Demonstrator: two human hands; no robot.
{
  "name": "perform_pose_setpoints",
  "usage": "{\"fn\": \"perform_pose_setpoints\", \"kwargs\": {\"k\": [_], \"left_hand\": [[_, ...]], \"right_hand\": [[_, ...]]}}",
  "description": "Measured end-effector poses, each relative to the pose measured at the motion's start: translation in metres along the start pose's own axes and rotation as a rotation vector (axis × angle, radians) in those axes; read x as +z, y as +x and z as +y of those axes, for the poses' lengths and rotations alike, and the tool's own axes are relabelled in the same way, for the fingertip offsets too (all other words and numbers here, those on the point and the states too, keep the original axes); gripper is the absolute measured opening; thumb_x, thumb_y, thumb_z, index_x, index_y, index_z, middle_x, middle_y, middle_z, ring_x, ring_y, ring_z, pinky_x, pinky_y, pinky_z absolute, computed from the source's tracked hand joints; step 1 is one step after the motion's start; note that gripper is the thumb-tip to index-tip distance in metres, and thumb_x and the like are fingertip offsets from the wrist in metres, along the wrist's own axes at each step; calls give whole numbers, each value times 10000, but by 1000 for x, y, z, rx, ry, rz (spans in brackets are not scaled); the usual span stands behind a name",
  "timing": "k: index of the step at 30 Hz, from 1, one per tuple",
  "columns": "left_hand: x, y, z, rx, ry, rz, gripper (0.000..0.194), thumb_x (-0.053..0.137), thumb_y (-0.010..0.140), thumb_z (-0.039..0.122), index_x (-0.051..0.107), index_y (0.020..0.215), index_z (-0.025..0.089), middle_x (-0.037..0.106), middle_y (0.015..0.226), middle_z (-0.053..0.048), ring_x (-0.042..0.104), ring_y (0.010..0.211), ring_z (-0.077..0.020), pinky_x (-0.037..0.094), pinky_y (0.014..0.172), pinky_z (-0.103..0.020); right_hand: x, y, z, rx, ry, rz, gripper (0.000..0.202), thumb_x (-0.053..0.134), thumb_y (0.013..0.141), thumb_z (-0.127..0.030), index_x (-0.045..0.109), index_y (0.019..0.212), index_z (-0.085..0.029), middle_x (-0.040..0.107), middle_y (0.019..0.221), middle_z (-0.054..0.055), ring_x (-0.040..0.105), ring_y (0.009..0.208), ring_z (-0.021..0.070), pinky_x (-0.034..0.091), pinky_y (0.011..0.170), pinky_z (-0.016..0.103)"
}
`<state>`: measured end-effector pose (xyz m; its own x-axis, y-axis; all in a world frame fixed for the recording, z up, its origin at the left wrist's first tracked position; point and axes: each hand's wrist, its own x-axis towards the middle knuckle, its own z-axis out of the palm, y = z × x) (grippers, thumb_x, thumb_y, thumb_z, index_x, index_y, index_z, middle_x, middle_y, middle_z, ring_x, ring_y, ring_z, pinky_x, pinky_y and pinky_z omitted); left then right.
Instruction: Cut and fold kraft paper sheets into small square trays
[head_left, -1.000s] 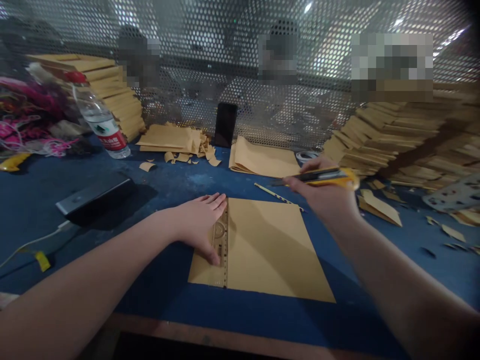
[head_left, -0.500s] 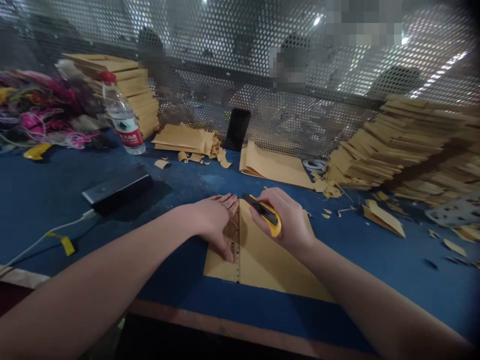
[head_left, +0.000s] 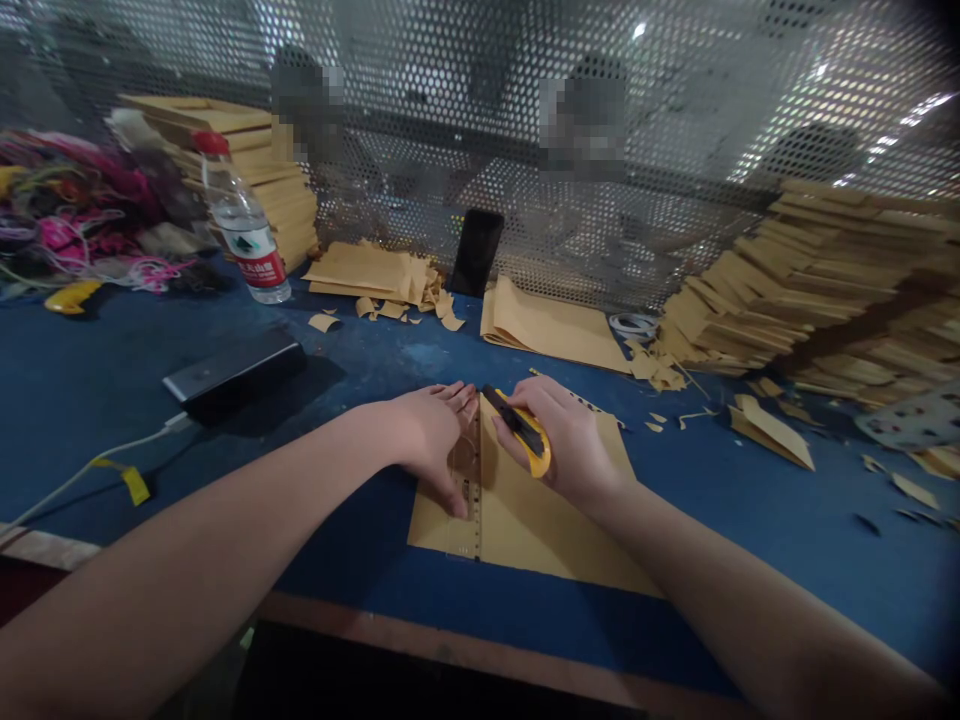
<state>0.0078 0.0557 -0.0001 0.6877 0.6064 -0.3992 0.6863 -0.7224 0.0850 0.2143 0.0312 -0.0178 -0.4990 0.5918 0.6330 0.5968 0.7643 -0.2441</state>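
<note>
A sheet of brown kraft paper (head_left: 551, 540) lies flat near the table's front edge. Across its left part runs a clear ruler (head_left: 471, 535), its marked edge pointing away from me. My left hand (head_left: 439, 435) presses on the ruler with fingers stretched out and thumb apart. In my right hand (head_left: 574, 440) is a yellow and black utility knife (head_left: 531, 437), gripped with its nose by the ruler's far end. Whether the blade touches the paper cannot be made out.
Behind are folded brown paper (head_left: 555, 325), paper scraps (head_left: 442, 305) and a phone (head_left: 478, 252) against the perforated screen. On the left stand a water bottle (head_left: 251, 245) and a power bank (head_left: 236, 375) with a cable. Tall paper stacks (head_left: 817, 270) rise at right.
My right hand has shifted slightly left with the utility knife, bringing it closer to the ruler's far end. My left hand stays pressed on the ruler.
</note>
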Motion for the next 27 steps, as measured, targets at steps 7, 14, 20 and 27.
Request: {"fn": "perform_pose_setpoints", "kwargs": {"k": [7,14,20,27], "left_hand": [[-6,-2,4,-29,17,-40,1474,585,508,896,-4,1533,16,-94,1585,-152,-31,1506,-296,89,1230,-419],[-5,-2,3,-24,-44,-15,1477,611,477,887,19,1547,58,-87,1593,-141,-38,1504,-302,72,1232,-410],[-5,1,3,-9,-45,-6,1472,657,467,849,38,1551,69,-52,1600,-160,-19,1502,-325,76,1231,-421],[-4,5,3,-8,-53,7,1475,681,432,831,68,1555,98,-39,1600,-160,-10,1500,-337,85,1227,-448]], "right_hand": [[4,-3,-2,2,-38,-45,176,625,800,-133,478,869,-201,568,905,79,564,815,195,474,714,314],[7,-5,-3,9,-43,-132,171,583,806,-128,438,843,-211,522,911,74,545,831,202,450,696,307],[10,-5,-5,45,-99,-195,241,549,743,-95,347,744,-227,379,800,13,411,654,147,340,555,262],[14,-12,-10,51,-121,-209,218,525,724,-101,352,757,-229,374,799,13,384,643,149,320,547,258]]}}
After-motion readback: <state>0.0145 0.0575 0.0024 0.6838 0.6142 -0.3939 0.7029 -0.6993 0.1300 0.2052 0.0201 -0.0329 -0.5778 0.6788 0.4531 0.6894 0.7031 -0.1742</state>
